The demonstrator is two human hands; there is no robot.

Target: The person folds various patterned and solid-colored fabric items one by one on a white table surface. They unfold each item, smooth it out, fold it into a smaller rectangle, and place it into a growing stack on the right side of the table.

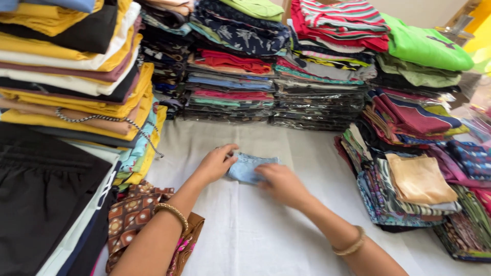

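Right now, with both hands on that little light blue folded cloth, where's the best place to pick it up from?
Probably by its two short ends. The light blue cloth lies flat on the white sheet, folded small, with the left hand at its left end and the right hand on its right end. Pinching each end from the sides should keep the folds together.

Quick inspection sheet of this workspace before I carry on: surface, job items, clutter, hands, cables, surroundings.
Surface: white cloth, bare in the middle.
Job's things: small light-blue folded garment, flat on the cloth.
Clutter: brown patterned fabric at the left edge.
Grippers: left hand and right hand both press on the garment; gold bangles on both wrists.
Cables: nothing seen.
Surroundings: tall stacks of folded clothes on three sides.
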